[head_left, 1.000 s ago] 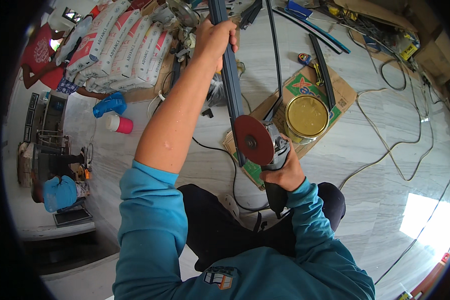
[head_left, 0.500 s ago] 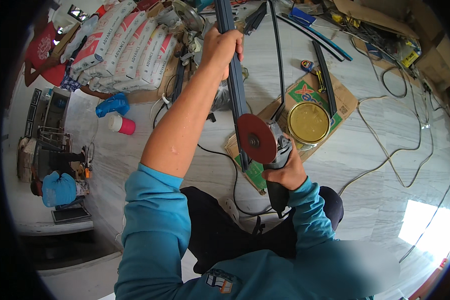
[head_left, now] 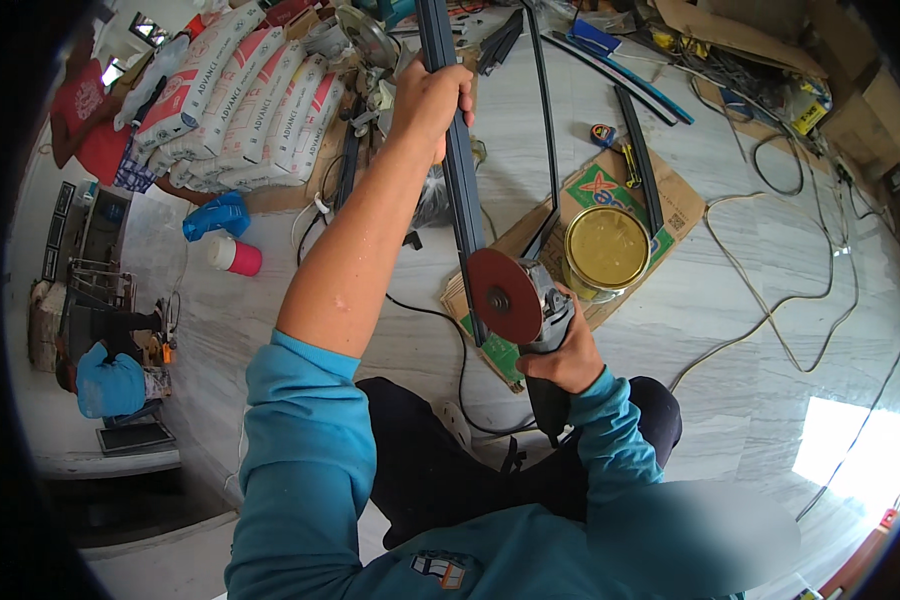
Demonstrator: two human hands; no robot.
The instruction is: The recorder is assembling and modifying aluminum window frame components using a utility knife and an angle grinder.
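Observation:
My left hand (head_left: 433,105) is wrapped round a long dark metal profile (head_left: 462,190), which slants down toward me. Its lower end lies over a flattened cardboard sheet (head_left: 680,200). In my right hand (head_left: 570,352) is an angle grinder, gripped by its body (head_left: 550,405). The grinder's reddish-brown disc (head_left: 505,297) faces the profile near its lower end; whether they touch, I cannot tell. Just beyond the grinder a round can with a gold lid (head_left: 607,247) stands on the cardboard. A thin dark strip (head_left: 550,120) runs between the profile and the can.
A tape measure (head_left: 602,135) and a yellow-and-black cutter (head_left: 631,166) lie beyond the can, beside another dark profile (head_left: 639,155). Cables (head_left: 770,325) loop across the floor at right. Stacked bags (head_left: 225,95) stand at far left. Two other people are at left, in red (head_left: 82,110) and blue (head_left: 108,382).
The grinder and my right hand have come slightly lower, with the disc now nearer the profile's lower end. My left hand keeps its grip. The whole view has shifted a little.

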